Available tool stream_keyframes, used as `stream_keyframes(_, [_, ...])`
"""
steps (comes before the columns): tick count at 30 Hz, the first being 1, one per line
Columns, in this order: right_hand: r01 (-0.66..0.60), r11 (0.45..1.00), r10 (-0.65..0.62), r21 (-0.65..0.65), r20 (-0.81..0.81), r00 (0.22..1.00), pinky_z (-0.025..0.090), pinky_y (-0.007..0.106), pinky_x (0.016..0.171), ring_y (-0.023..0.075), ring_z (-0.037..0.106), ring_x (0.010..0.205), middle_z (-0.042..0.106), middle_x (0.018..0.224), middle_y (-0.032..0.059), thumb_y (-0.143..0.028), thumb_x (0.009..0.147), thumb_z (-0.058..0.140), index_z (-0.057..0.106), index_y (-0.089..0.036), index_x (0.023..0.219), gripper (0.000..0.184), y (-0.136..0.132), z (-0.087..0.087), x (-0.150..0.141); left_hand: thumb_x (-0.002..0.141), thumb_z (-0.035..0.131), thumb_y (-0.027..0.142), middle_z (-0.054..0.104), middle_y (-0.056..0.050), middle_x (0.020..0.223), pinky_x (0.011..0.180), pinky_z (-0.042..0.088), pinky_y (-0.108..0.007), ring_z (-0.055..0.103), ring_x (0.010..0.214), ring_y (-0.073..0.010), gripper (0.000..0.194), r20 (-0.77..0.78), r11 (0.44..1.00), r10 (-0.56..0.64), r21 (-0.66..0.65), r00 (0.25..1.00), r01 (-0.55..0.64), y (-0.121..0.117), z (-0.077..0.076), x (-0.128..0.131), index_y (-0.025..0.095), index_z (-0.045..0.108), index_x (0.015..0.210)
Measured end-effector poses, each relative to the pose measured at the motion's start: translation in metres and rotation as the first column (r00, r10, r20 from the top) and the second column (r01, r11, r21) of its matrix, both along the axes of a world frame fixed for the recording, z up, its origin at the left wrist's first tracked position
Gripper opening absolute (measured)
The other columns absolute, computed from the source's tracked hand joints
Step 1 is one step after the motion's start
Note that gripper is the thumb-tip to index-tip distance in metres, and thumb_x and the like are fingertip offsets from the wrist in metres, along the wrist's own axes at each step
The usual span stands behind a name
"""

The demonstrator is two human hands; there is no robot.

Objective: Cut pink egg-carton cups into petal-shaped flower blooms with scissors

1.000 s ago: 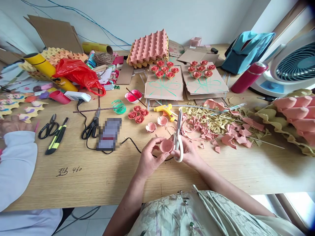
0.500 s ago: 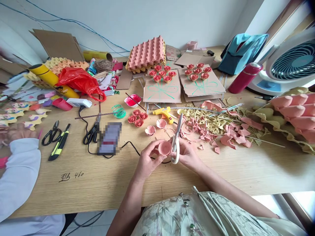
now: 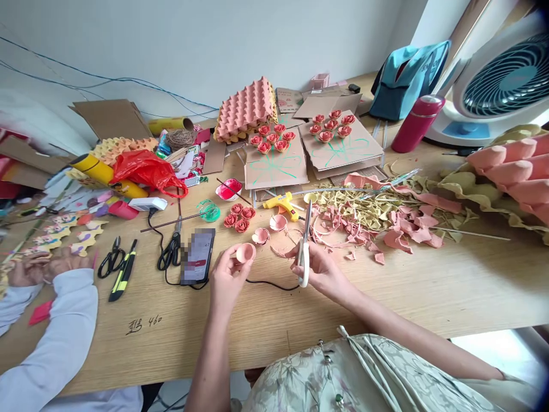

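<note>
Between the thumb and fingers of my left hand [image 3: 228, 273] is a small pink egg-carton cup [image 3: 246, 253], its hollow side showing. My right hand [image 3: 322, 270] grips white-handled scissors [image 3: 304, 260], whose blades point up and away from me and look closed. The two hands are apart, with bare tabletop between them. Just beyond them sit two cut pink cups, one nearer [image 3: 260, 236] and one farther [image 3: 278, 222]. Left of these lies a cluster of painted red paper roses [image 3: 239, 217]. A yellow glue gun [image 3: 283, 204] rests behind the cups.
Pink and yellow carton scraps [image 3: 364, 217] spread to the right, beside stacked egg trays [image 3: 510, 171]. Cardboard sheets [image 3: 277, 171] bear more roses. A phone [image 3: 198, 257], black scissors [image 3: 111, 260] and a cutter [image 3: 123, 273] lie left. A co-worker's white sleeve [image 3: 72, 320] is at far left.
My hands have separated. The left one has moved left with the pink cup, away from the scissors, which stay in my right hand. The camera view has shifted slightly.
</note>
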State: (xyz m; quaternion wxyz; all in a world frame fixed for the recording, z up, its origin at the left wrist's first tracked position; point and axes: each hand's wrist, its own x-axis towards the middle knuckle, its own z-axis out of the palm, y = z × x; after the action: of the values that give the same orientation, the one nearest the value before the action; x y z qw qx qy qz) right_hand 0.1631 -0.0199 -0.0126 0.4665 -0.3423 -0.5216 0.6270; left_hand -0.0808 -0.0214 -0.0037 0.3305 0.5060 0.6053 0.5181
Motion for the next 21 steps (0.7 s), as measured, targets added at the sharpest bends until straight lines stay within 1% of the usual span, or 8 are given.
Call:
stream_keyframes(2, [-0.01, 1.0, 0.01, 0.01, 0.017, 1.0, 0.051, 0.031, 0.077, 0.0161, 0.059, 0.084, 0.064, 0.108, 0.0047, -0.035, 0.086, 0.076, 0.06, -0.022, 0.108, 0.03, -0.002, 0.001, 0.001, 0.069, 0.086, 0.036, 0.072, -0.01, 0.108, 0.068, 0.056, -0.024, 0.071, 0.075, -0.0166, 0.043, -0.169, 0.997, 0.074, 0.037, 0.983, -0.069, 0.012, 0.001, -0.012, 0.02, 0.073, 0.106])
stream_keyframes(3, [-0.016, 1.0, 0.015, 0.021, 0.034, 0.999, 0.051, 0.032, 0.079, 0.0166, 0.06, 0.086, 0.064, 0.108, 0.0051, -0.035, 0.087, 0.074, 0.06, -0.022, 0.108, 0.029, -0.003, 0.002, 0.001, 0.07, 0.085, 0.037, 0.071, -0.01, 0.109, 0.066, 0.055, -0.025, 0.07, 0.071, -0.016, 0.042, -0.244, 0.996, 0.087, 0.039, 0.966, -0.079, 0.017, 0.001, -0.016, 0.02, 0.074, 0.107])
stream_keyframes(6, [-0.014, 0.998, 0.008, 0.057, 0.097, 0.995, 0.051, 0.034, 0.082, 0.0183, 0.06, 0.089, 0.065, 0.107, 0.0056, -0.033, 0.088, 0.072, 0.062, -0.022, 0.109, 0.026, -0.004, 0.003, 0.002, 0.079, 0.076, 0.04, 0.071, -0.01, 0.108, 0.069, 0.055, -0.029, 0.069, 0.069, -0.0169, 0.04, -0.449, 0.996, 0.084, 0.01, 0.89, -0.089, 0.026, -0.001, -0.024, 0.02, 0.072, 0.113])
stream_keyframes(8, [-0.005, 0.998, -0.002, 0.069, 0.11, 0.994, 0.051, 0.035, 0.082, 0.0187, 0.06, 0.09, 0.066, 0.108, 0.0059, -0.032, 0.089, 0.07, 0.062, -0.022, 0.109, 0.024, -0.004, 0.004, 0.002, 0.085, 0.068, 0.039, 0.072, -0.01, 0.106, 0.072, 0.055, -0.031, 0.069, 0.071, -0.018, 0.041, -0.537, 0.996, 0.057, -0.022, 0.842, -0.081, 0.028, -0.002, -0.027, 0.019, 0.069, 0.121])
stream_keyframes(10, [0.001, 0.998, -0.008, 0.067, 0.104, 0.995, 0.052, 0.035, 0.081, 0.0187, 0.06, 0.089, 0.066, 0.108, 0.006, -0.034, 0.089, 0.071, 0.061, -0.022, 0.108, 0.024, -0.004, 0.005, 0.002, 0.089, 0.063, 0.039, 0.073, -0.009, 0.105, 0.074, 0.056, -0.032, 0.07, 0.074, -0.0187, 0.041, -0.583, 0.997, 0.04, -0.024, 0.811, -0.067, 0.028, -0.004, -0.028, 0.02, 0.067, 0.125])
stream_keyframes(14, [-0.013, 0.998, 0.007, 0.057, 0.098, 0.995, 0.051, 0.035, 0.08, 0.0194, 0.061, 0.09, 0.066, 0.106, 0.0061, -0.039, 0.088, 0.072, 0.06, -0.022, 0.103, 0.026, -0.004, 0.01, 0.002, 0.087, 0.064, 0.039, 0.067, -0.011, 0.109, 0.069, 0.056, -0.03, 0.068, 0.074, -0.0168, 0.039, -0.62, 0.995, 0.097, 0.062, 0.778, -0.075, 0.027, -0.008, -0.031, 0.019, 0.069, 0.12])
stream_keyframes(18, [-0.01, 0.997, 0.002, 0.071, 0.103, 0.995, 0.05, 0.035, 0.08, 0.019, 0.06, 0.089, 0.065, 0.104, 0.0052, -0.042, 0.088, 0.071, 0.06, -0.022, 0.102, 0.026, -0.005, 0.011, 0.002, 0.084, 0.066, 0.03, 0.064, -0.009, 0.105, 0.069, 0.056, -0.03, 0.065, 0.069, -0.0146, 0.037, -0.647, 0.986, 0.165, 0.119, 0.745, -0.115, 0.026, -0.007, -0.031, 0.018, 0.071, 0.118])
stream_keyframes(21, [-0.009, 0.998, 0.001, 0.069, 0.107, 0.994, 0.049, 0.033, 0.077, 0.0182, 0.059, 0.086, 0.064, 0.099, 0.0041, -0.042, 0.089, 0.071, 0.061, -0.022, 0.105, 0.028, -0.005, 0.009, 0.002, 0.081, 0.066, 0.023, 0.065, -0.008, 0.104, 0.065, 0.054, -0.029, 0.063, 0.067, -0.0137, 0.037, -0.629, 0.976, 0.218, 0.145, 0.746, -0.162, 0.025, -0.004, -0.03, 0.019, 0.071, 0.117])
